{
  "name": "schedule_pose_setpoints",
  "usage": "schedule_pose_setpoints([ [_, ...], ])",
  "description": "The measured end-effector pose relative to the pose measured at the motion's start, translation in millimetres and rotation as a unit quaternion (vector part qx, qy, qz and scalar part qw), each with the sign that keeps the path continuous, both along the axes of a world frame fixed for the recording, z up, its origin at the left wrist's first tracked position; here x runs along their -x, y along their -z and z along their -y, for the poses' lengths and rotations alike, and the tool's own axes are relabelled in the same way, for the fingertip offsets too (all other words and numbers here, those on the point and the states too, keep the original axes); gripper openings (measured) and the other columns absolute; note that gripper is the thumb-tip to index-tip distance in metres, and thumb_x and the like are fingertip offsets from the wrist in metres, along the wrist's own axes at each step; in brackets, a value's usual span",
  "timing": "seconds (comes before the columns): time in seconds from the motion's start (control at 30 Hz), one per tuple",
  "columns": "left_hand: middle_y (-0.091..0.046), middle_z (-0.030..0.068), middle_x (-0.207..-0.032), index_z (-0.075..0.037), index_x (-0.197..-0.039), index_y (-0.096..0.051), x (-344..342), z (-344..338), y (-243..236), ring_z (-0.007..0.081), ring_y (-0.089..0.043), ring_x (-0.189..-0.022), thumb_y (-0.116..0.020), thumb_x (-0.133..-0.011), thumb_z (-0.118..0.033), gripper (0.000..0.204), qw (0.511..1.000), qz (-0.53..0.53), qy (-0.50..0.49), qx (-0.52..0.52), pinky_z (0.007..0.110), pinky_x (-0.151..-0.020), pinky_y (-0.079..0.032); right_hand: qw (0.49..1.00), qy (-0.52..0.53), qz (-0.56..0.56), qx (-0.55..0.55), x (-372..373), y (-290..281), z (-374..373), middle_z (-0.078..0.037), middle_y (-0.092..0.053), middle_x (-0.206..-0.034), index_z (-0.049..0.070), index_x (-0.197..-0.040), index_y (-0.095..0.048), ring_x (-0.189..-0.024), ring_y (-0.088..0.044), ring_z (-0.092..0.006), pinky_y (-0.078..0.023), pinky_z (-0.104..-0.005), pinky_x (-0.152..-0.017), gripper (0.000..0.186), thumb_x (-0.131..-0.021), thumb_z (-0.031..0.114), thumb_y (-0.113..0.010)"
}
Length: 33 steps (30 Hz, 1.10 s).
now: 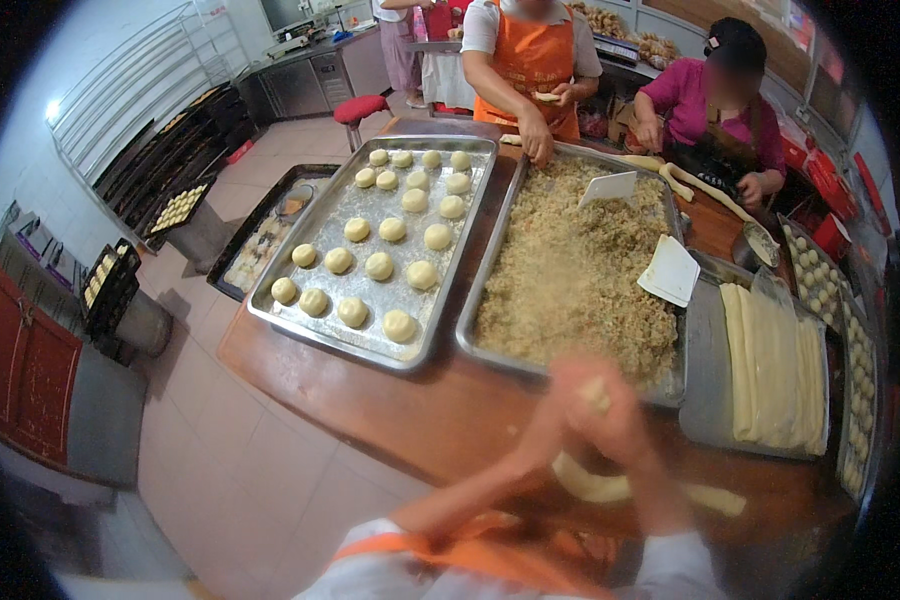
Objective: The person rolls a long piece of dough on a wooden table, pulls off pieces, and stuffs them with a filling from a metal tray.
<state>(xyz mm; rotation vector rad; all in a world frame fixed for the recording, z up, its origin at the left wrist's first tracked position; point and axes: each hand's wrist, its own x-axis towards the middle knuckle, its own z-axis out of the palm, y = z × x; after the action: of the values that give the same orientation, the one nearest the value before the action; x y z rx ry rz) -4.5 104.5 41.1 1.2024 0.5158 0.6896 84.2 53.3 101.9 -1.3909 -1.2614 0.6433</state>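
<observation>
Both hands of the person are meeting above the near edge of the filling tray point(490, 355), and motion blur is softening their outlines. The left hand point(568, 388) and the right hand point(620, 418) are enclosing a small pale dough piece point(596, 395), which is showing between them. The fingers of both hands are appearing bent around it; the blur is hiding their tips, so whether they are pinching or pressing together cannot be told.

Below the hands, a pale dough rope point(585, 481) is lying on the brown wooden bench point(360, 390), with the right forearm crossing in front of it. The tray is holding a broad bed of crumbly brownish filling point(550, 270). Two white scrapers are resting in it: one point(610, 188) toward the far side, the other point(670, 270) at the right edge.

To the left, a metal tray point(315, 225) is carrying rounded dough balls point(352, 312) in spaced rows. To the right, another tray point(705, 360) is bearing long dough strips point(770, 360) laid side by side.

Across the bench, a co-worker in an orange apron point(525, 65) is reaching one hand point(537, 140) to the far edge of the filling. A second co-worker, in a magenta top point(770, 125), is sitting or standing beside more dough lengths point(705, 187).
</observation>
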Motion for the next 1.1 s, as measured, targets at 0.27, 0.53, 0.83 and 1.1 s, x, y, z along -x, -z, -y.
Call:
schedule_pose_setpoints([
  [0.27,-0.047,0.0062,-0.109,-0.003,-0.116,-0.042,5.3,13.2,1.4,0.0163,-0.045,-0.102,-0.034,-0.089,-0.026,0.036,0.999,0.032,0.008,-0.020,0.029,-0.089,-0.038,0.991,0.034,-0.126,-0.007,-1.6,7.7,-3.4,-0.010,-0.062,-0.087,0.005,-0.089,-0.049,-0.085,-0.057,-0.0189,-0.033,-0.0374,-0.096,0.010,-0.083,0.011,-0.053],
  [0.53,-0.043,0.0086,-0.117,-0.004,-0.121,-0.036,8.5,19.1,-8.4,0.0195,-0.044,-0.105,-0.029,-0.089,-0.043,0.051,0.992,0.012,0.029,0.124,0.032,-0.089,-0.039,0.987,-0.018,-0.152,-0.038,1.9,5.6,2.7,-0.013,-0.060,-0.095,0.004,-0.103,-0.043,-0.085,-0.058,-0.0203,-0.037,-0.0365,-0.091,0.025,-0.081,0.009,-0.055],
  [0.83,-0.055,0.0105,-0.100,-0.001,-0.109,-0.050,18.7,9.1,-10.2,0.0177,-0.053,-0.089,-0.039,-0.086,-0.019,0.032,0.993,-0.064,0.054,0.083,0.030,-0.072,-0.046,0.978,-0.069,-0.194,-0.024,6.7,17.8,7.9,-0.016,-0.053,-0.113,0.002,-0.119,-0.043,-0.105,-0.049,-0.0196,-0.039,-0.0321,-0.090,0.039,-0.083,0.011,-0.052],
  [1.1,-0.057,0.0115,-0.097,0.000,-0.108,-0.050,13.2,16.2,-8.8,0.0210,-0.055,-0.087,-0.044,-0.084,-0.027,0.037,0.981,-0.018,-0.052,-0.188,0.033,-0.075,-0.045,0.977,-0.031,-0.209,-0.038,0.9,23.6,8.4,-0.013,-0.051,-0.116,0.002,-0.119,-0.044,-0.107,-0.048,-0.0199,-0.036,-0.0319,-0.093,0.040,-0.084,0.021,-0.053],
])
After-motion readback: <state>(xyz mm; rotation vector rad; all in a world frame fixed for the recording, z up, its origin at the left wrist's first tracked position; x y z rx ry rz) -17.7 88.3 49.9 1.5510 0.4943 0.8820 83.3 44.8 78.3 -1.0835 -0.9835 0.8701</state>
